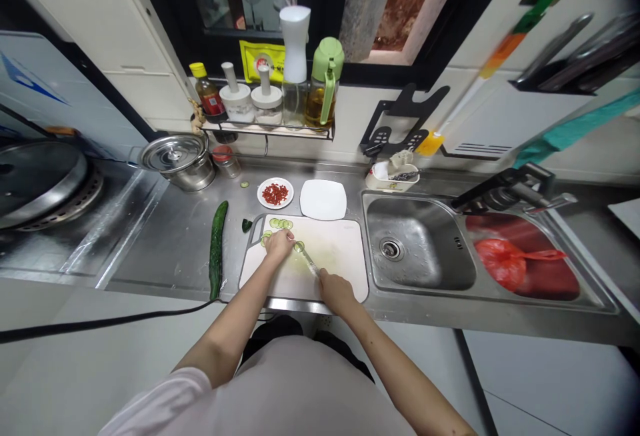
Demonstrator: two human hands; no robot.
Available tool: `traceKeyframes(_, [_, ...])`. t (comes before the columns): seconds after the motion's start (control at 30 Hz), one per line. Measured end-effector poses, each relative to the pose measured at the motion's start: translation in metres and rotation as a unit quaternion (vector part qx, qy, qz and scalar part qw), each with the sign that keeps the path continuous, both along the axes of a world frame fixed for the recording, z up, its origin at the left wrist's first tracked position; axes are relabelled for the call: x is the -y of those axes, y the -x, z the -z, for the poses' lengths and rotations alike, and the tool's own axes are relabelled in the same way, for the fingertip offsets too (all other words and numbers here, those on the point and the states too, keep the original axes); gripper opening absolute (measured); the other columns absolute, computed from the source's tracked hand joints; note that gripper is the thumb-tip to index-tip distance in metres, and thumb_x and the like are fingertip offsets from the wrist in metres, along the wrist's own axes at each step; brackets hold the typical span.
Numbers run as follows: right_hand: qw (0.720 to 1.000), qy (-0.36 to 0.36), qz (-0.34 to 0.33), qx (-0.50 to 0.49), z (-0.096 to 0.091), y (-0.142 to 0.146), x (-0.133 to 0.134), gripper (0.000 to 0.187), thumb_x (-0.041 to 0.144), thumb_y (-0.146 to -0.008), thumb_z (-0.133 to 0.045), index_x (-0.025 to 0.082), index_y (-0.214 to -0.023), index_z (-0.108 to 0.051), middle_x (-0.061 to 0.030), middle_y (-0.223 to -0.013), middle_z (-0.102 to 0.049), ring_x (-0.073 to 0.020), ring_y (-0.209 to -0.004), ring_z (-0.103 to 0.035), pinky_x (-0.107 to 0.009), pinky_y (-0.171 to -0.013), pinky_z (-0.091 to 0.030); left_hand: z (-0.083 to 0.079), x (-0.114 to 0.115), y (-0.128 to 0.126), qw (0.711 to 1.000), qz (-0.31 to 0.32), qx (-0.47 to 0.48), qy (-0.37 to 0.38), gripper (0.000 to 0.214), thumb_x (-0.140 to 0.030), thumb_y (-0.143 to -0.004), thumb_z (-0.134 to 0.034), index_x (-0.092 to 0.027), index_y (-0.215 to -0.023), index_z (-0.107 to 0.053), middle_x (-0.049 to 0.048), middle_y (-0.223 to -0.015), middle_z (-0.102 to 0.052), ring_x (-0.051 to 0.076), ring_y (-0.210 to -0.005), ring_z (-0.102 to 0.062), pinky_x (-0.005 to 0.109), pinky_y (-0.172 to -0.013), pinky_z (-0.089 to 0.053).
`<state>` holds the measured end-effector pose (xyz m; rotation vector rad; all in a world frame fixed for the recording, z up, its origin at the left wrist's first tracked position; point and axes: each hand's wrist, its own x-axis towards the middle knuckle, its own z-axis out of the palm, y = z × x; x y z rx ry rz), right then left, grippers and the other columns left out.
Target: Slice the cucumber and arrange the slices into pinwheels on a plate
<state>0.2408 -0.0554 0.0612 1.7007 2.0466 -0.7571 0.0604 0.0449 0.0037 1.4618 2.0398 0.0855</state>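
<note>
My right hand (pixel 337 291) is wrapped round the handle of a knife (pixel 311 264), whose blade points up and left over the white cutting board (pixel 345 256). At the blade's far end is a round cucumber slice (pixel 299 247). Right beside that slice are the fingertips of my left hand (pixel 280 244), its fingers drawn together; what they hold, if anything, is too small to make out. More cucumber slices (pixel 281 223) lie in an overlapping row at the board's upper left, and others (pixel 265 239) are partly hidden by my left hand. A whole cucumber (pixel 217 249) lies left of the board.
Behind the board stand a small plate of chopped red pieces (pixel 275 193) and a white square plate (pixel 323 199). The sink (pixel 425 243) is to the right, with a red bag (pixel 503 263) in its second basin. At left are a steel pot (pixel 183 163) and a lidded pan (pixel 40 179).
</note>
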Motion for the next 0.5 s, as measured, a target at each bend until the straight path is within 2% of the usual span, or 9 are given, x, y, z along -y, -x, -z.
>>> traceKeyframes(0.5, [1.0,0.013,0.004,0.007,-0.0076,0.0066,-0.0023,0.027,0.013,-0.093,-0.033,0.014,-0.113,-0.05,-0.0159,-0.099,-0.067,-0.0262,-0.095,-0.066,-0.033,-0.073,-0.046,-0.0013,-0.0023,0.0005,1.0,0.003,0.002,0.005,0.017,-0.039,-0.075,-0.066,-0.028,-0.088,-0.065,0.0007,-0.094,-0.073,0.021,-0.1,-0.062,0.037,-0.094,-0.031])
